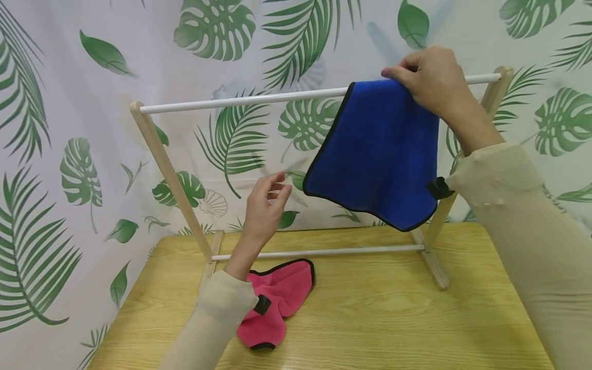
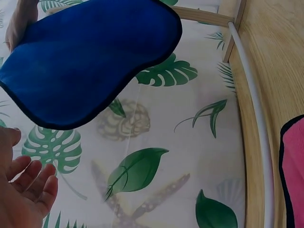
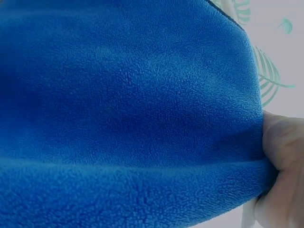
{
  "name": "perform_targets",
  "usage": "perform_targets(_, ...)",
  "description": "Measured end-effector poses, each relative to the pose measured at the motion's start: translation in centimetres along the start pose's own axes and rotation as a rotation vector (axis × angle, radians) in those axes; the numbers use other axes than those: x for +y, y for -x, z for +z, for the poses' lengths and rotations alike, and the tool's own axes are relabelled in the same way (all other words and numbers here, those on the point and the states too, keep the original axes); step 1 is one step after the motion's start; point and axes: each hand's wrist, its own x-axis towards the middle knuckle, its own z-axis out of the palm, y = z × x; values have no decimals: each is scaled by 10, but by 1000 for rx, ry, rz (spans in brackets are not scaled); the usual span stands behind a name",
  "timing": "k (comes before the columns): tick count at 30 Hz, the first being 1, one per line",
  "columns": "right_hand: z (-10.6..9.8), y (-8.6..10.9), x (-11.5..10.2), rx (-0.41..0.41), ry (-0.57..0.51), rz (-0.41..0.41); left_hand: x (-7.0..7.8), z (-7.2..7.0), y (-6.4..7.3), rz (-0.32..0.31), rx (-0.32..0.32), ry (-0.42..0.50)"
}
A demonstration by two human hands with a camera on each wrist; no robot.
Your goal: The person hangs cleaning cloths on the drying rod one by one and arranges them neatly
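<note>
A blue cloth (image 1: 374, 154) with black edging hangs in front of the upper white rod (image 1: 245, 100) of a wooden rack. My right hand (image 1: 437, 82) pinches its top edge at rod height; whether any of it lies over the rod cannot be told. In the right wrist view the fuzzy cloth (image 3: 118, 95) fills most of the picture beside the thumb side of the hand (image 3: 285, 161). Left of the cloth, my left hand (image 1: 263, 210) is raised with loosely bent fingers and nothing in them. The left wrist view shows that hand (image 2: 26, 185) below the cloth's lower edge, apart from it.
A crumpled pink cloth (image 1: 296, 288) with black edging lies on the wooden table (image 1: 393, 318), partly behind the left sleeve. The rack's posts (image 1: 173, 180) stand at both sides, joined low by a second white rod (image 1: 324, 252). Behind hangs a leaf-print backdrop (image 1: 111, 103).
</note>
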Motion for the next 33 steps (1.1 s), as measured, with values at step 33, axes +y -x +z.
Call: perform_targets(33,0,1,0,-9,-4,11,-7,50,0,-9,29,74)
